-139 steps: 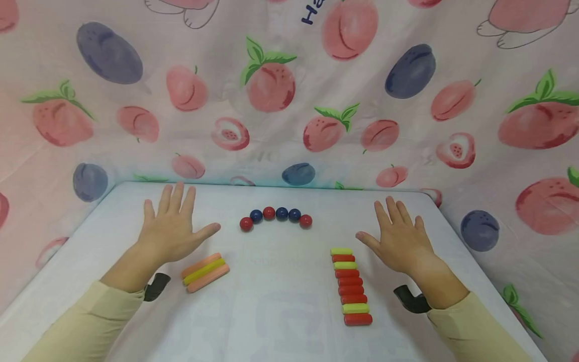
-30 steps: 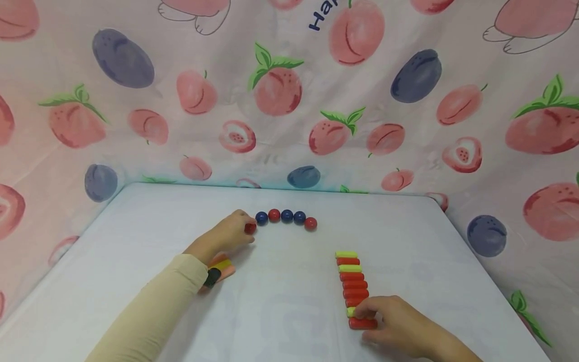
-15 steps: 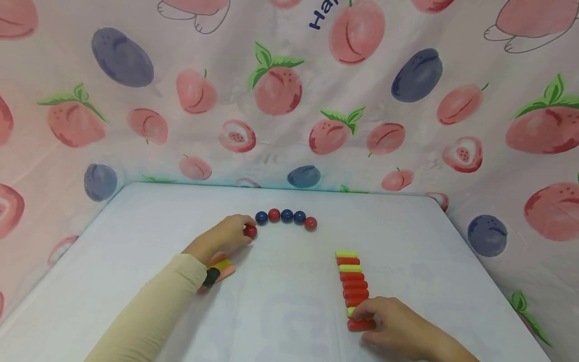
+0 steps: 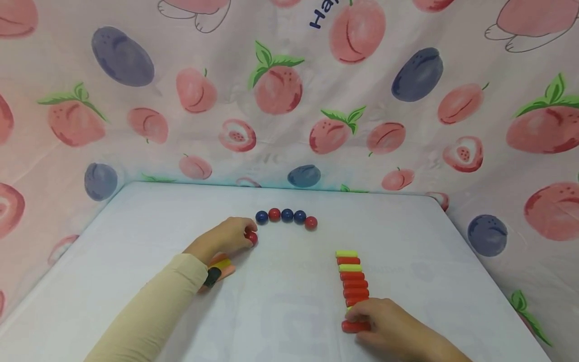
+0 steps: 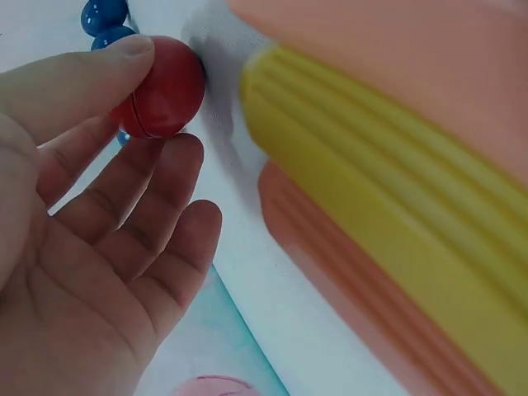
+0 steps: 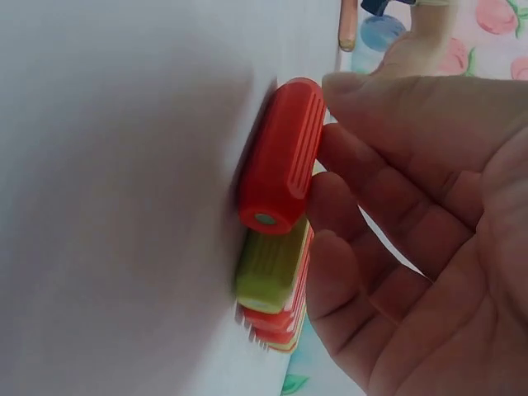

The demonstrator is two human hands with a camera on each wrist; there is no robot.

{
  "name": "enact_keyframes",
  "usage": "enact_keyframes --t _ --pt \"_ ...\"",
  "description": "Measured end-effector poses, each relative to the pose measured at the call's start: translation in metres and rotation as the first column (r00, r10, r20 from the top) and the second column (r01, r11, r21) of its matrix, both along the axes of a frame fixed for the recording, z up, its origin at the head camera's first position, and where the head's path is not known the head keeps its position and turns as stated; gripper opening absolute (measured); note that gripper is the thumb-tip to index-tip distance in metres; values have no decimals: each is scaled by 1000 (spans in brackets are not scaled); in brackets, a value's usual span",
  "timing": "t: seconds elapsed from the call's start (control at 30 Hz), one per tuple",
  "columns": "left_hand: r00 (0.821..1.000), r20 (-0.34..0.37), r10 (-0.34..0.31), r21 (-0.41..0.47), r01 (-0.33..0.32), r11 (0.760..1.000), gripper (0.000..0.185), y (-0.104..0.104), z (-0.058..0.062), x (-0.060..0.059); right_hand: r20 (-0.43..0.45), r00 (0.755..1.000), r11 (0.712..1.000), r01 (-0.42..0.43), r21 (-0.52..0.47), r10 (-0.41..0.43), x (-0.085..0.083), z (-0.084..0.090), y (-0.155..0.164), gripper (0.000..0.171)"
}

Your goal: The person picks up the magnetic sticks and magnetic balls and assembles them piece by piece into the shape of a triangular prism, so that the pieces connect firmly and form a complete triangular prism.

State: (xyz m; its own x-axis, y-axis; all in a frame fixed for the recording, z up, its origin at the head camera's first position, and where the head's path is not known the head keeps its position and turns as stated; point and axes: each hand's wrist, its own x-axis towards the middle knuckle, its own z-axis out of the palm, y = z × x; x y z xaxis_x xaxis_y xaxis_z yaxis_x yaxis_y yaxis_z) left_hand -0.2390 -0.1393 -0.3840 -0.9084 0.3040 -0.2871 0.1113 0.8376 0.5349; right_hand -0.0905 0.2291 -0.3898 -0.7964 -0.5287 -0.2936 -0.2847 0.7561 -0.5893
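Note:
My left hand [image 4: 229, 235] pinches a glossy red ball [image 5: 171, 91] between thumb and fingers, just in front of a curved row of blue and red balls [image 4: 287, 215]. The ball is apart from that row. At the lower right, my right hand [image 4: 391, 324] grips a red rod [image 6: 282, 153] with its thumb and fingertips. This rod is the nearest of a column of red and yellow-green rods [image 4: 355, 284]; a small gap separates it from the yellow-green rod [image 6: 272, 268] behind, which my fingers partly cover in the head view.
Under my left wrist lie two orange sticks with a yellow stick [image 5: 371, 173] between them, partly hidden by the wrist strap [image 4: 211, 277]. All stand on a white table [image 4: 289, 311]. A fruit-printed cloth [image 4: 217, 85] hangs behind the table.
Both hands were spread flat over the table at first. Then my left hand took the end red ball and drew it nearer. My right hand took the nearest red rod and shifted it slightly left and nearer.

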Motion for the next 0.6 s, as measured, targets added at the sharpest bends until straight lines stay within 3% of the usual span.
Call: enact_keyframes --t 0.27,0.6 --pt "999 16 -29 -24 29 999 31 0 1 2 57 997 999 44 30 -46 -1 -2 -11 27" --pt "999 21 -45 -27 45 999 28 2 6 6 -17 999 999 28 17 -28 0 -7 -21 19"
